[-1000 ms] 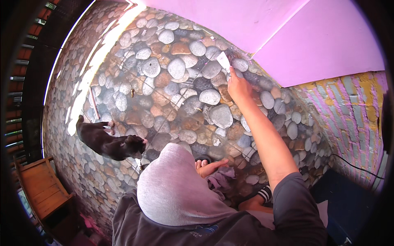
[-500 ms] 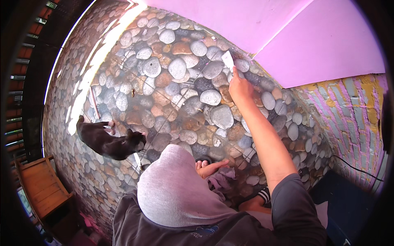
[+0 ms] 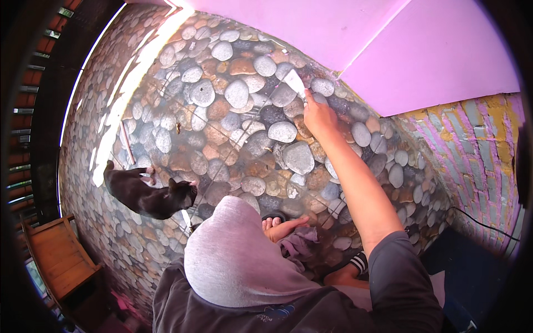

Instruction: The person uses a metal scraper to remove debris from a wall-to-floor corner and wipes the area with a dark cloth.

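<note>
My right hand (image 3: 319,116) is stretched forward over the pebble-patterned floor (image 3: 239,183), with its fingers wrapped round a scraper (image 3: 294,82). The scraper has a flat, whitish blade that widens toward its tip; the hand covers the handle. The index finger points along the tool toward the blade. Its tip lies low over the floor, a little left of the corner of a pink panel (image 3: 433,55). My left hand does not show. Light grey fabric (image 3: 239,255) and my dark shirt fill the lower middle.
A black cat (image 3: 150,194) lies on the floor at left. Near it are a thin stick (image 3: 127,143) and a partly hidden white strip (image 3: 187,217). A crumpled cloth (image 3: 300,242) lies by my foot. A wooden piece (image 3: 58,255) stands at lower left, a brick wall (image 3: 472,161) at right.
My right hand has shifted slightly left with the scraper, and the blade now tilts further to the left. The cat's head has moved a little.
</note>
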A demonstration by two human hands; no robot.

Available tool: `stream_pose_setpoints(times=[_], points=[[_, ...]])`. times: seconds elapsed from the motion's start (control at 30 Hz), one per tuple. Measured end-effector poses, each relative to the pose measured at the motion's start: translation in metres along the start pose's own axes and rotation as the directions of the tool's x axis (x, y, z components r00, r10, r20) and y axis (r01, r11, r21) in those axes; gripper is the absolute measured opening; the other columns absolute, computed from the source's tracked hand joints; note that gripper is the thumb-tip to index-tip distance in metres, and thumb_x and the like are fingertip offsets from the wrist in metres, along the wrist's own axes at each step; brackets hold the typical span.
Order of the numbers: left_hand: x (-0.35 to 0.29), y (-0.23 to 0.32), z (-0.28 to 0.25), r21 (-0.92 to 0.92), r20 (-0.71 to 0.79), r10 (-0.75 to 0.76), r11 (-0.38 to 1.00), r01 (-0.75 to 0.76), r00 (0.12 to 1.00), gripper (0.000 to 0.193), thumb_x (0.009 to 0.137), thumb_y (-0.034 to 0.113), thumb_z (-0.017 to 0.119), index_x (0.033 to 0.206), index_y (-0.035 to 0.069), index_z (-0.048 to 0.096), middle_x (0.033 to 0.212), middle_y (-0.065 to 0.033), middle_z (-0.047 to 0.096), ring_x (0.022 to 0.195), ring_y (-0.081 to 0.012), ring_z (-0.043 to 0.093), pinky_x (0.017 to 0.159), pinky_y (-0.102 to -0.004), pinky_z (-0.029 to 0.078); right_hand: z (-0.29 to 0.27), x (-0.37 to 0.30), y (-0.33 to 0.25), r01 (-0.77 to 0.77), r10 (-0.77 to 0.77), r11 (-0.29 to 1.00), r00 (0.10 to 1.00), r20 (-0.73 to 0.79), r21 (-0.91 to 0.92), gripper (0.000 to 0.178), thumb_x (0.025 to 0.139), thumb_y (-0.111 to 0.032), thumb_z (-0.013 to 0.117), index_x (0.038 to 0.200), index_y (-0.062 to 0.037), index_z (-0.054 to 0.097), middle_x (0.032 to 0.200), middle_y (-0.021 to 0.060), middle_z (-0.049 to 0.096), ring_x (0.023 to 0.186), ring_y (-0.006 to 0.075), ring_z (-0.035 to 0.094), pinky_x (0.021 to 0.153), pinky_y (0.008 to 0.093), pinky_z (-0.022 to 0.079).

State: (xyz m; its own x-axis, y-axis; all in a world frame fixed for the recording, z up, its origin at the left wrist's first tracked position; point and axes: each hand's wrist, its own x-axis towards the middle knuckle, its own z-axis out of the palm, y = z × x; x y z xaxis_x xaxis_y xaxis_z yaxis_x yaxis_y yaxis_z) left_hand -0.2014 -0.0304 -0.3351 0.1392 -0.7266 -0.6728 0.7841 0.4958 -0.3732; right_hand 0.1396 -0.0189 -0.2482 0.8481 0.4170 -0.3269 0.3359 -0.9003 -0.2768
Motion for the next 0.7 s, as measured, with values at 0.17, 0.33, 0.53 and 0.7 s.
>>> stream_pose_setpoints(times=[0.17,0.33,0.53,0.7], points=[[0.006,0.000,-0.003,-0.152,0.033,0.001,0.988,0.004,0.999,0.055,0.090,0.063,0.052,0.129,0.025,0.053,0.096,0.0042,0.063,0.076,-0.0081,0.056,0.067,-0.0234,0.046,0.005,-0.003,0.018,-0.026,0.025,0.999,0.998,-0.049,-0.019,0.060,0.093,-0.021,0.047,0.150,-0.0140,0.032,0.090,0.0193,0.070,0.082,0.0367,0.069,0.071,0.0491,0.054],[0.000,-0.001,-0.013,-0.125,0.135,0.001,0.992,0.016,0.991,0.055,0.095,0.054,0.053,0.132,0.013,0.047,0.118,-0.0049,0.062,0.099,-0.0152,0.059,0.086,-0.0288,0.047,0.010,-0.011,0.041,-0.085,0.087,0.996,0.985,-0.152,0.020,0.052,0.096,-0.028,0.047,0.147,-0.0199,0.038,0.084,0.0244,0.068,0.075,0.0404,0.067,0.069,0.0524,0.052],[-0.010,0.005,0.011,-0.118,0.102,-0.036,0.992,0.048,0.994,0.064,0.094,0.056,0.054,0.140,0.014,0.041,0.126,-0.0060,0.058,0.107,-0.0157,0.057,0.091,-0.0297,0.045,0.011,-0.006,0.062,-0.150,0.152,0.988,0.966,-0.207,0.023,0.053,0.097,-0.028,0.046,0.148,-0.0214,0.036,0.085,0.0227,0.069,0.076,0.0395,0.067,0.067,0.0520,0.053],[-0.006,0.000,-0.003,-0.143,0.123,0.019,0.990,-0.001,0.992,0.059,0.095,0.055,0.053,0.137,0.014,0.044,0.124,-0.0047,0.060,0.104,-0.0154,0.058,0.089,-0.0291,0.046,0.007,-0.001,0.041,-0.084,0.074,0.995,0.986,-0.151,-0.062,0.054,0.096,-0.026,0.046,0.148,-0.0195,0.036,0.085,0.0219,0.069,0.076,0.0379,0.068,0.067,0.0512,0.054]])
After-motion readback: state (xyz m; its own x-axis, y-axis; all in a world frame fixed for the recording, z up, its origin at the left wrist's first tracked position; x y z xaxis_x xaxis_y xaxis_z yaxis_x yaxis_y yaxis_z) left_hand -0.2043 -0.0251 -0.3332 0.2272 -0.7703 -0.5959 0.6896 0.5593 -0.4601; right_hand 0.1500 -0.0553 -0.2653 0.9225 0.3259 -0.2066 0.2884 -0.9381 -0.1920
